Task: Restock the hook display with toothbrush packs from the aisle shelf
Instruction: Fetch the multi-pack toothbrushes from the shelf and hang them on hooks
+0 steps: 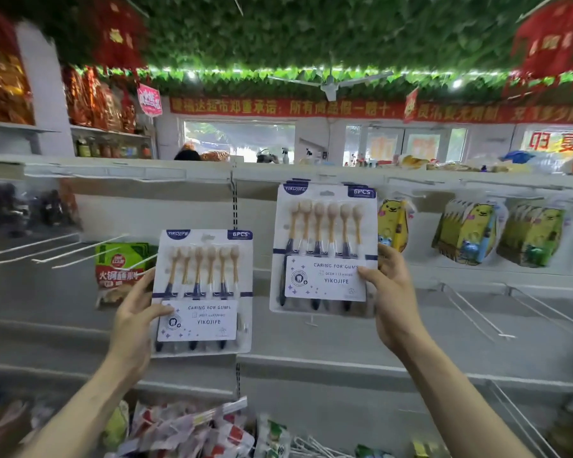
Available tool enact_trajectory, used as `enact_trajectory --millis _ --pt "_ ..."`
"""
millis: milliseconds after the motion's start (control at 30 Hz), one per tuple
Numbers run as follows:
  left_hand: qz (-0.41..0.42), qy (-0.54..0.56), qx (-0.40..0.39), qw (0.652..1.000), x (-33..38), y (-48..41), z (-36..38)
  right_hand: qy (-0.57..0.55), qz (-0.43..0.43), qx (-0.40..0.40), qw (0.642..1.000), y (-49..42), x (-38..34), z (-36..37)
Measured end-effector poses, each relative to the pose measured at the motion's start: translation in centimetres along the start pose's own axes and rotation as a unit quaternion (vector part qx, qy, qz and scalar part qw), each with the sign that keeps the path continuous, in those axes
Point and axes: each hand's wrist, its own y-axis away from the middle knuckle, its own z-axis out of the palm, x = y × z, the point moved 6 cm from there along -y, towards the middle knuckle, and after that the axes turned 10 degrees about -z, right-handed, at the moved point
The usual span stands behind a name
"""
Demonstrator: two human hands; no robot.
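1. Standing upright at centre frame, the right-hand toothbrush pack (323,247) has its long axis vertical, brush heads up and handles down; whether its top is on a hook cannot be told.
2. Lower and to the left, the left-hand toothbrush pack (203,292) is upright too, tilted slightly, held clear of the display.
3. Both are clear blister cards showing six brushes with pale heads, orange necks and dark handles, a "6PCS" tag and a white label reading "CARING FOR GUMS".
4. The right hand (392,294) pinches the higher pack's right edge, thumb across the label, fingers behind.
5. The left hand (134,314) grips the lower pack's left edge the same way.
6. Bare white hooks (47,249) jut out at left beside a red-and-green sachet (119,276).
7. Yellow cartoon packs (467,231) hang at upper right.
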Motion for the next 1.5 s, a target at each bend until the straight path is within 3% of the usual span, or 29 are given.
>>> enact_trajectory --millis 633,1000,1500 --pt "-0.026 0.014 -0.012 0.999 -1.8 -4.1 -1.6 0.028 -0.017 0.039 0.999 -3.6 1.9 1.6" --pt "-0.026 0.033 -0.033 0.999 -2.1 -3.9 -0.3 0.075 0.036 0.000 0.997 -5.2 6.5 1.0" --pt "-0.020 0.035 -0.029 0.999 -2.3 -2.4 -1.6 0.125 0.042 0.049 0.990 -6.2 9.0 1.8"
